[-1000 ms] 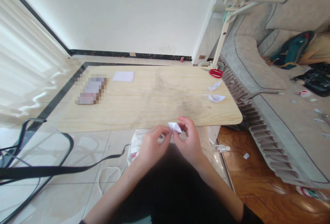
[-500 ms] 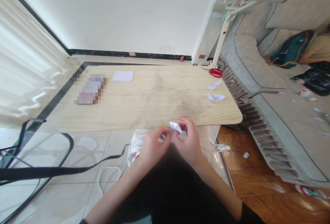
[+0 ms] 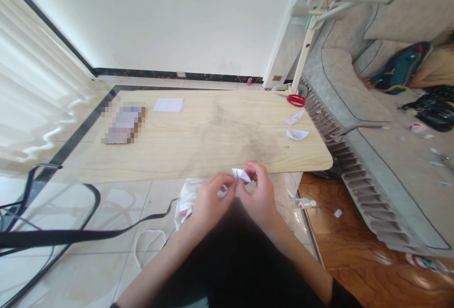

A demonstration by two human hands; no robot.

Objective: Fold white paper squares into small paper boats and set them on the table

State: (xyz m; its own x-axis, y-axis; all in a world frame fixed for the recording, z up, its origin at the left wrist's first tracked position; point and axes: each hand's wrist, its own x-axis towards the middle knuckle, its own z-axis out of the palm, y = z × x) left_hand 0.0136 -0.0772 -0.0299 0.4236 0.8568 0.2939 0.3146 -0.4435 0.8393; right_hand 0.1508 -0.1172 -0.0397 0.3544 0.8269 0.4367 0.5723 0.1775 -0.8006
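A small folded white paper [image 3: 241, 174] is held between both hands, just in front of the table's near edge. My left hand [image 3: 217, 195] pinches its lower left part with thumb and forefinger. From the other side my right hand [image 3: 258, 192] grips it, the thumb pressed on its lower part and the fingers behind. Its lower folds are partly covered by the fingertips. Two other folded paper pieces, an upper one [image 3: 295, 118] and a lower one [image 3: 297, 135], lie at the table's right end.
On the wooden table [image 3: 198, 142] are red-handled scissors [image 3: 295, 100], a stack of white paper [image 3: 169, 105] and a blurred-out flat object [image 3: 125, 125]. A grey sofa [image 3: 349, 69] stands at right, with a person [image 3: 434, 69] on it. A plastic bottle [image 3: 305, 203] lies below.
Hardly anything differs. The folded paper's top has tilted slightly left and down, while both hands keep their grip in nearly the same place.
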